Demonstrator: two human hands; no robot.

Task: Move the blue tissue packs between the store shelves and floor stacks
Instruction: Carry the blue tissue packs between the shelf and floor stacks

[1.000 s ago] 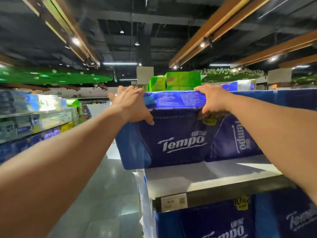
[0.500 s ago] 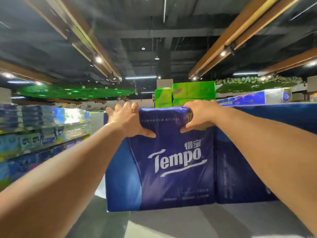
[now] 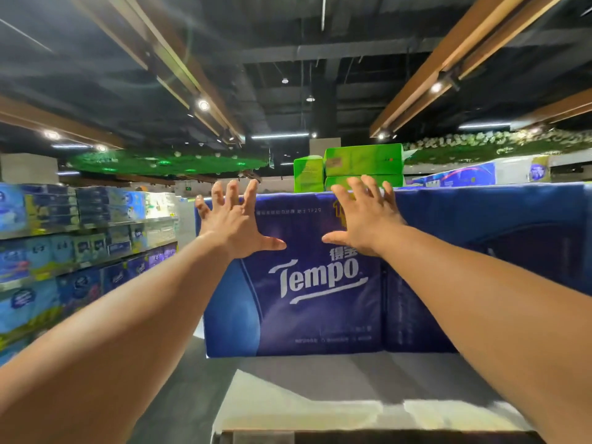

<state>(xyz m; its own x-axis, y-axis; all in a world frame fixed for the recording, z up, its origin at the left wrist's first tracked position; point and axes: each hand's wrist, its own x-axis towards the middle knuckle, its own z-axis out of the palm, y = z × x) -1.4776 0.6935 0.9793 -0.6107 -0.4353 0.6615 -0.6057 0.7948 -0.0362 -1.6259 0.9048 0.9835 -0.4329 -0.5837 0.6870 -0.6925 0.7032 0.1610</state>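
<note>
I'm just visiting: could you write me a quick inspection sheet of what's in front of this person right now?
Surface: pale grey shelf board, bare at the front.
Job's things: dark blue plastic-wrapped Tempo tissue pack upright on the shelf, more blue packs to its right.
Clutter: green boxes behind.
Hands: left hand and right hand, fingers spread, at the pack's upper front.
Cables: nothing seen.
Surroundings: stocked shelves on the left, dark ceiling with spotlights.

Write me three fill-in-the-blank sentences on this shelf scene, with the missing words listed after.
1. Both the left hand and the right hand have their fingers ____.
2. The white brand word on the blue tissue pack reads ____.
3. The boxes behind the blue pack's top edge are coloured ____.

Missing words: spread; Tempo; green
</note>
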